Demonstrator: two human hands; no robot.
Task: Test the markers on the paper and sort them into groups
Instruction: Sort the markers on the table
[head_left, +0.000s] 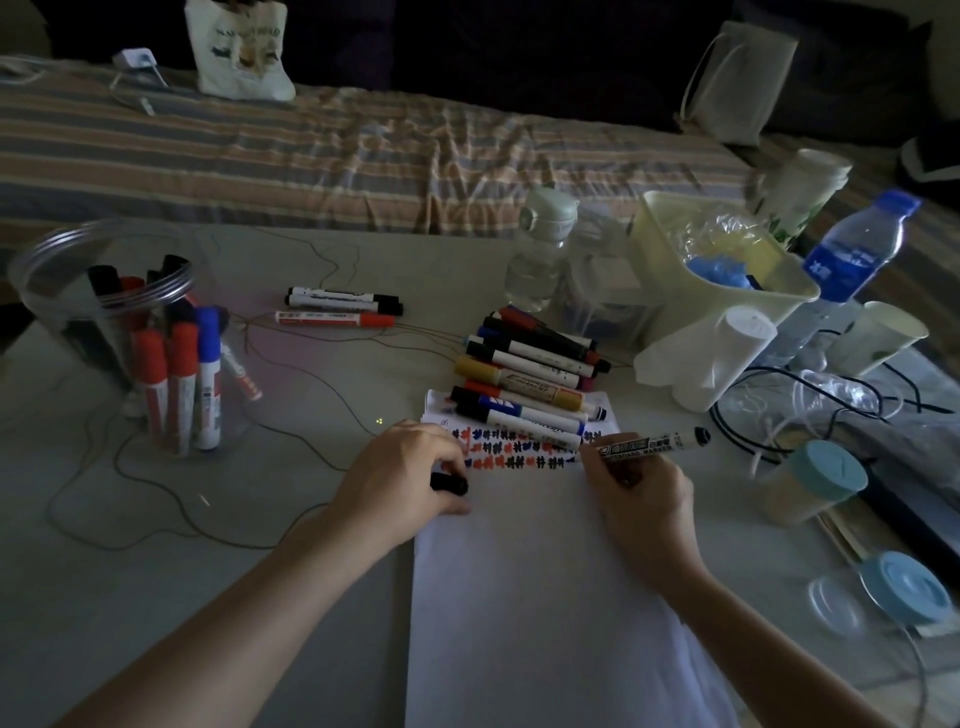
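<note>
A white sheet of paper lies in front of me, its top rows filled with red, blue and black test marks. My right hand grips a black whiteboard marker with its tip on the paper at the end of the marked rows. My left hand rests on the paper's left edge and holds the marker's black cap. A pile of several markers lies across the paper's top. Three markers lie apart further left. A clear jar at the left holds several red, blue and black markers.
Thin wires trail over the grey table. At the right stand a clear bottle, a cream bin, a blue-labelled water bottle, white cups and a blue-lidded container. A striped bed lies beyond.
</note>
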